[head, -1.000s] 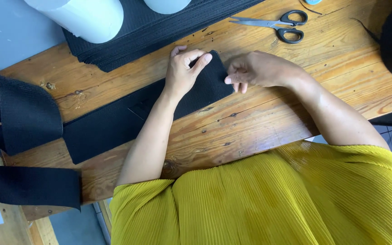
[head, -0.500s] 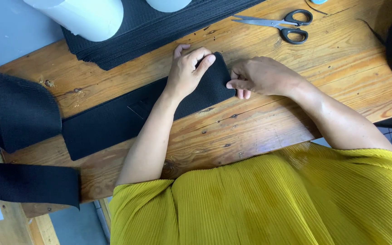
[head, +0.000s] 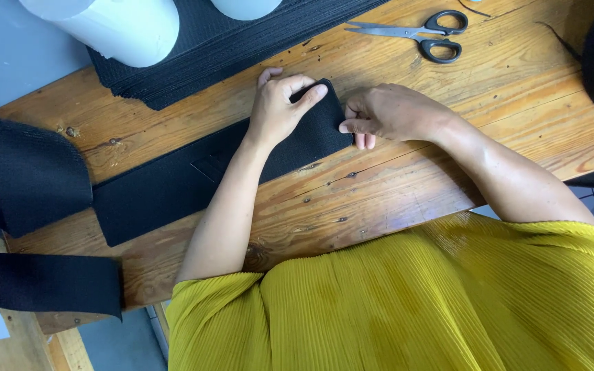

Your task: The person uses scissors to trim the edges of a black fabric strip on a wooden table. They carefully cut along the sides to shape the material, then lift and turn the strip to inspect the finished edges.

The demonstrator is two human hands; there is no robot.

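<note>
Viewed from above the head, over a yellow ribbed top. Stretched flat across a worn plank table (head: 393,199), from 8 o'clock toward centre, a wide black band (head: 166,185), woven and matte, straight-edged. Fed from a roll (head: 22,172) at 9 o'clock, with a loose tail drooping off the table at 8.

Pressed on the band's free end at centre: left hand (head: 280,110), fingers curled, thumb stretched along the top corner, seemingly gripping a fold of the cloth. Just at 3 o'clock of it, right hand (head: 390,113), loosely fisted, thumb and fingertips nipping the band's end edge.

Judged from this: band unrolled and laid out, end gripped by both hands, uncut from the roll. Scissors (head: 421,34) untouched at 1 o'clock, steel blades closed, black handles. Stacked at 11 o'clock, a ribbed black pile (head: 194,55) under a smooth white cylinder (head: 118,24).
</note>
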